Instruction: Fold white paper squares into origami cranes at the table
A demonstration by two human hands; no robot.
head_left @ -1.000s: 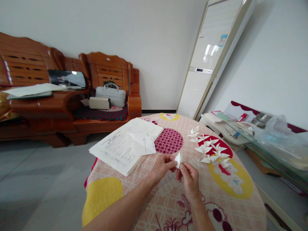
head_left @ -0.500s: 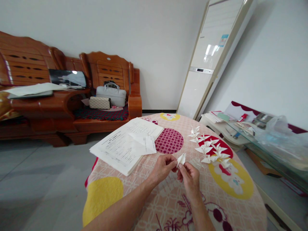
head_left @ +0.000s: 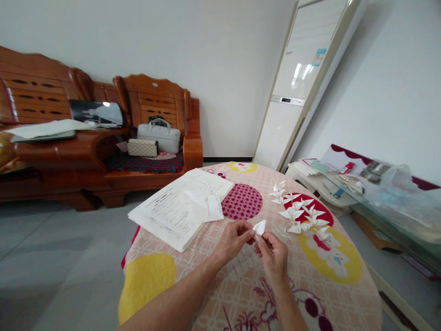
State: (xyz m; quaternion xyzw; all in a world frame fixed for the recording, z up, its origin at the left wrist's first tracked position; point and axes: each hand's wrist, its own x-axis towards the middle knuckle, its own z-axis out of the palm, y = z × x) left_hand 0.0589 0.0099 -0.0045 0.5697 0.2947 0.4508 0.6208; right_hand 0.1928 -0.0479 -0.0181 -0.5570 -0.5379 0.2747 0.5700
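A small piece of folded white paper [head_left: 260, 227] is pinched between my two hands, above the middle of the table. My left hand [head_left: 234, 240] grips its left side with thumb and fingers closed. On its lower right edge, the thumb and fingers of my right hand [head_left: 274, 253] are closed too. The paper's lower part is hidden by my fingertips. To the right of my hands lie several white paper cranes [head_left: 292, 213] in a loose cluster. A stack of printed paper sheets [head_left: 168, 207] rests left of my hands, with a folded sheet [head_left: 201, 206] on top.
The round table wears a patterned cloth [head_left: 206, 294]. On the right, a glass-topped stand [head_left: 386, 209] holds papers and a plastic bag [head_left: 396, 188]. Behind are a wooden armchair [head_left: 193, 147] with bags on its seat and a tall white air conditioner [head_left: 285, 124].
My right hand has shifted very slightly to the right, its fingers moving on the paper. The folded paper now looks flatter. My left hand has hardly moved.
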